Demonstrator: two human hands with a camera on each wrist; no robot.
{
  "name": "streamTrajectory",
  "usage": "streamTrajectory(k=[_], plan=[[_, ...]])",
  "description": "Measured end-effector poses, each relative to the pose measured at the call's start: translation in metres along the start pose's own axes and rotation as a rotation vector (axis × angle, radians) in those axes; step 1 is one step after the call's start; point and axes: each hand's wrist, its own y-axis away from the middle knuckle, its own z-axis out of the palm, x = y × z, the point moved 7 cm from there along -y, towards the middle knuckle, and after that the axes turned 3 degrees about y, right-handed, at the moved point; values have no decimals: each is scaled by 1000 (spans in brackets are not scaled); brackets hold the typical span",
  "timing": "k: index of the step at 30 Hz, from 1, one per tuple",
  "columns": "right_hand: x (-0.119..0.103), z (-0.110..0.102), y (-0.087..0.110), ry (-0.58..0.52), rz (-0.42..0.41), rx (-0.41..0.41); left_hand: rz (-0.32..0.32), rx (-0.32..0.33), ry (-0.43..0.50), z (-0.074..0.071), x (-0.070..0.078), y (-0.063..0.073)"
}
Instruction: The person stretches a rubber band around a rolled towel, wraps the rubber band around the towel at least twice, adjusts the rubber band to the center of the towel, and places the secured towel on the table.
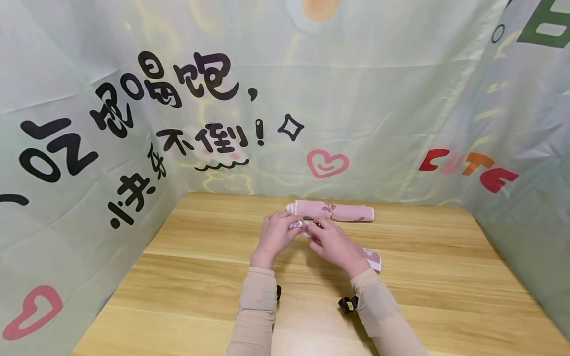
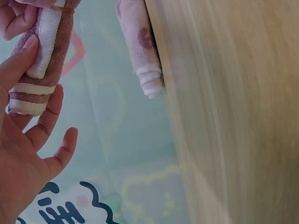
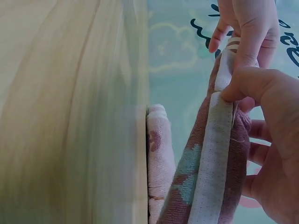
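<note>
My left hand [image 1: 277,236] and right hand [image 1: 336,243] both hold a rolled towel [image 1: 371,257] above the table. It is dusky pink with white stripes at one end and a white hem [image 3: 211,154] along its length. In the left wrist view, my left thumb presses the hem near the striped end, with the fingers behind the roll. A thin brown band [image 2: 62,8] crosses the towel beside my right fingertips. In the right wrist view, my right thumb presses the hem while the fingers lie round the far side.
Another rolled towel [image 1: 336,210], lighter pink, lies along the back of the wooden table [image 1: 213,277]. A thin band [image 3: 157,198] goes round it. Printed cloth walls [image 1: 378,109] stand at the back and sides.
</note>
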Motion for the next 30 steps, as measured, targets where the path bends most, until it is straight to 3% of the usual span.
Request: streamTrajectory(k=[6,13,20,30], plan=[[4,2,-1,-43,5,-15,6,48,47,-3,-6,1],[7,0,0,-112,-7,43,13,78,56,-8,-8,2],[14,1,0,-249,99,34,4,77,67,-11,-7,2],[17,4,2,-97,90,61,-53,25,151,-9,-10,0]])
